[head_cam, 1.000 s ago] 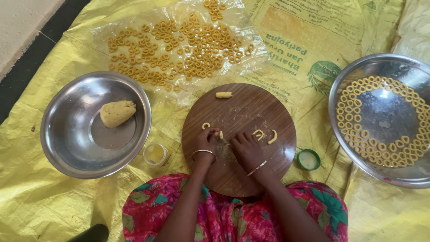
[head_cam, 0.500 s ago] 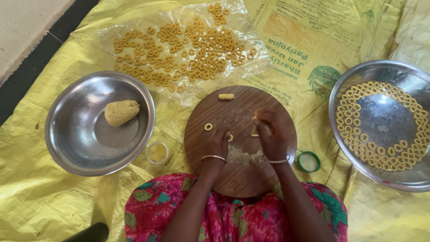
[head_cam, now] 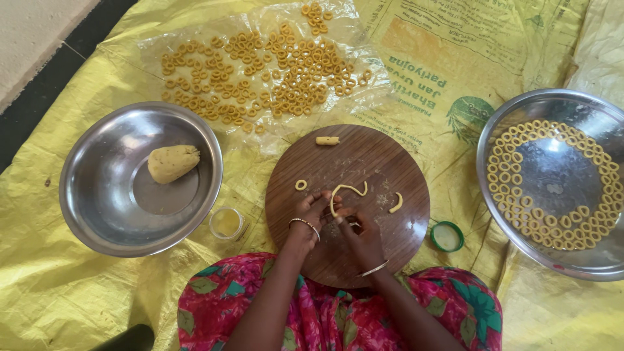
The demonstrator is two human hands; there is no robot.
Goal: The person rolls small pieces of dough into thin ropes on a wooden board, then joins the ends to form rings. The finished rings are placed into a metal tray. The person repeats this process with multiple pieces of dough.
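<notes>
**Hands bend dough strand on wooden board**

A thin yellow dough strand (head_cam: 344, 192) lay on the round brown wooden board (head_cam: 390, 240), just beyond the fingertips, curving from a near end to run left to right. The left hand (head_cam: 311, 211) pinched the strand's near end; the right hand (head_cam: 361, 234), fingers curled, touched it just beside. A finished small dough ring (head_cam: 301, 184) sat left of them.

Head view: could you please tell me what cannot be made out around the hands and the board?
- Fingertips of the left hand and right hand: curled under, so the grip on the dough strip is hidden.
- Board: near edge covered by the forearms.
- Right bowl: cut off by the frame edge.
- Small jar: contents too small to tell.
</notes>
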